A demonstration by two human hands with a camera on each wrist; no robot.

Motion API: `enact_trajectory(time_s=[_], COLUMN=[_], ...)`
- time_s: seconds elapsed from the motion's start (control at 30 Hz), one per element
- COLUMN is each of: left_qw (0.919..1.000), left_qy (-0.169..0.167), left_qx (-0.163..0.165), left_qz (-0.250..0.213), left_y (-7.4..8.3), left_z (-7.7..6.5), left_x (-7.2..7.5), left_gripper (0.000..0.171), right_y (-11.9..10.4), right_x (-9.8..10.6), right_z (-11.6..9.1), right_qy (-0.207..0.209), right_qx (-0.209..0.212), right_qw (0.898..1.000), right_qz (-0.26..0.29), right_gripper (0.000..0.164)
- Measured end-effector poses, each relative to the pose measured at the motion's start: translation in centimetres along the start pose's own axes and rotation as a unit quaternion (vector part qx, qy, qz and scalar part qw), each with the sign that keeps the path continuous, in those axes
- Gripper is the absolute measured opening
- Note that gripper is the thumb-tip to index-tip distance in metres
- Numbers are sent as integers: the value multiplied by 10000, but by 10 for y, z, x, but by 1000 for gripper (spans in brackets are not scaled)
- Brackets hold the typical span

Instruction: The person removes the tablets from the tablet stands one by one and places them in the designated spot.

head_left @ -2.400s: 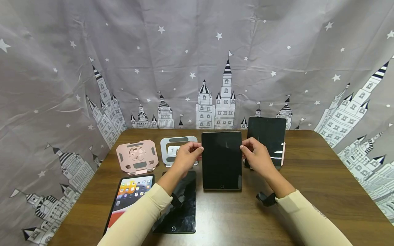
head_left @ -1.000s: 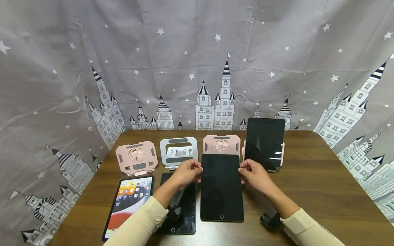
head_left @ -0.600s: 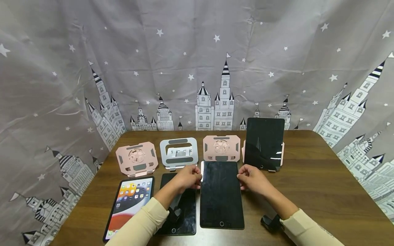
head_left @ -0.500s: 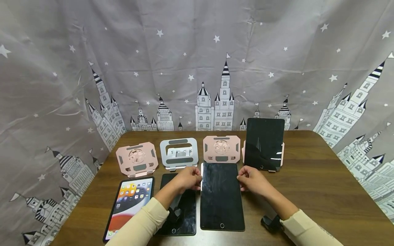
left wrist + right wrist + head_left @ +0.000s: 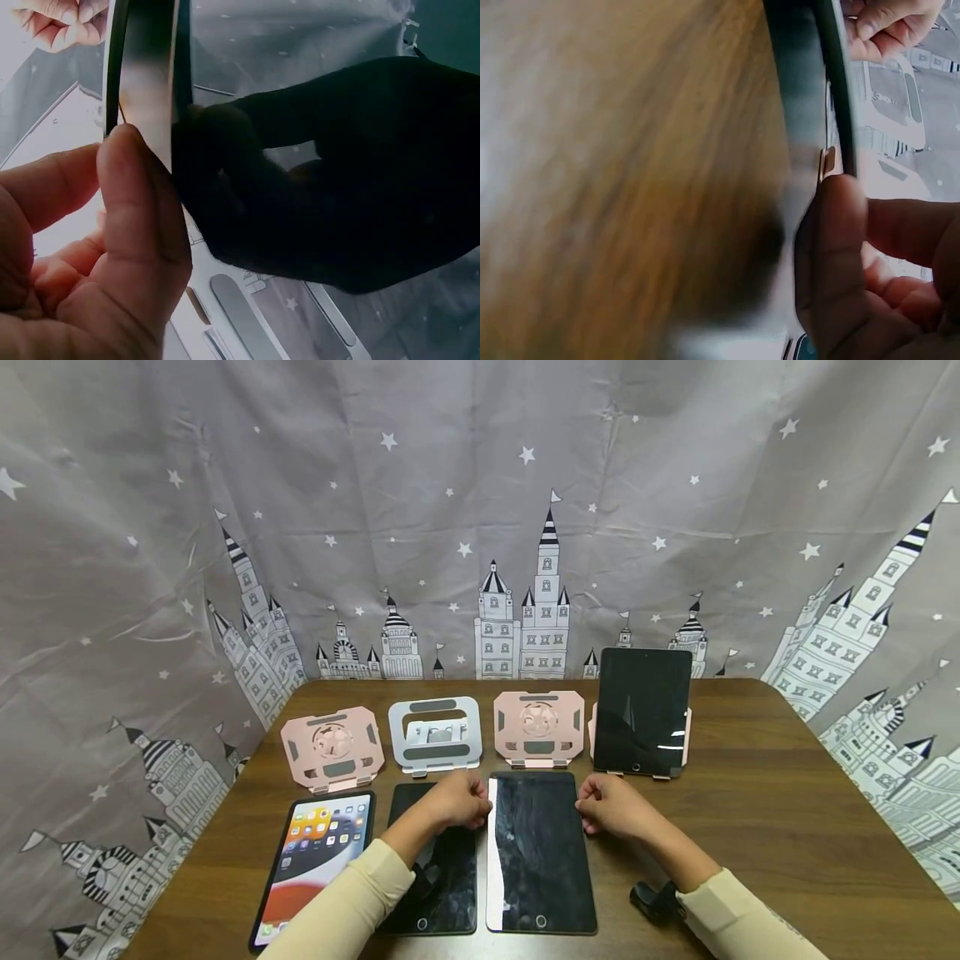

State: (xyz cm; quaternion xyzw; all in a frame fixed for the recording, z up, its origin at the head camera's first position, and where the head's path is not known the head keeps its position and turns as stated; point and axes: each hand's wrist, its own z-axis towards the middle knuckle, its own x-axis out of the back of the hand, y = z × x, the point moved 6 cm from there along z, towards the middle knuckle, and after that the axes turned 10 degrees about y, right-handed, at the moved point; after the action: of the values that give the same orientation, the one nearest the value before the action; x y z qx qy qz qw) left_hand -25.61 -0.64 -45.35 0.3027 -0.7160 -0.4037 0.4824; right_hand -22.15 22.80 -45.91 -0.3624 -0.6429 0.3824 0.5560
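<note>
A black-screened tablet (image 5: 543,852) with a round home button lies nearly flat at the middle front of the table. My left hand (image 5: 461,800) pinches its left edge near the top. Opposite, my right hand (image 5: 607,806) pinches the right edge between thumb and fingers. Close up in the left wrist view, the thumb and fingers of the left hand (image 5: 112,247) meet at the tablet's rim, its dark screen mirroring the hand. The right wrist view has the right hand (image 5: 885,277) at the other rim. Just behind this tablet stands a bare pink tablet stand (image 5: 513,718).
Another black tablet (image 5: 442,893) lies under my left forearm, and a lit one (image 5: 318,860) is farther left. Behind them stand a pink stand (image 5: 300,735) and a grey stand (image 5: 435,752). At the back right, a tablet (image 5: 641,710) leans on a pink stand.
Both hands have brought the tablet from upright in front of the middle pink stand toward me and down, tilting it nearly flat. The pink stand behind it has come into view.
</note>
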Motion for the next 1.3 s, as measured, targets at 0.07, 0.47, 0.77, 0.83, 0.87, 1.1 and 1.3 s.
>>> enact_trajectory(time_s=[0.07,0.47,0.77,0.83,0.87,1.1,1.3], left_qw=[9998,9982,9993,9993,9994,9996,9995], left_qy=[-8,-159,-28,-22,-23,-4,22], left_qx=[-76,-74,229,224,214,139,146], left_qz=[172,578,306,295,285,246,274], left_y=[0,3,-2,-3,-3,-3,-7], left_z=[0,3,6,6,6,5,4], left_x=[0,-1,3,4,4,3,3], left_gripper=[18,23,18,19,19,20,17], right_y=[-1,-1,-4,-4,-4,0,2], right_x=[-1,0,-2,-2,-2,-2,-5], right_z=[-1,-4,0,0,1,1,-1], right_qy=[-10,-2,68,81,93,198,279], right_qx=[14,-12,-93,-103,-113,-277,-450], right_qw=[10000,9996,9993,9994,9994,9989,9977], right_qz=[-35,-292,-343,-327,-329,-323,-417], right_gripper=[8,12,10,10,10,10,11])
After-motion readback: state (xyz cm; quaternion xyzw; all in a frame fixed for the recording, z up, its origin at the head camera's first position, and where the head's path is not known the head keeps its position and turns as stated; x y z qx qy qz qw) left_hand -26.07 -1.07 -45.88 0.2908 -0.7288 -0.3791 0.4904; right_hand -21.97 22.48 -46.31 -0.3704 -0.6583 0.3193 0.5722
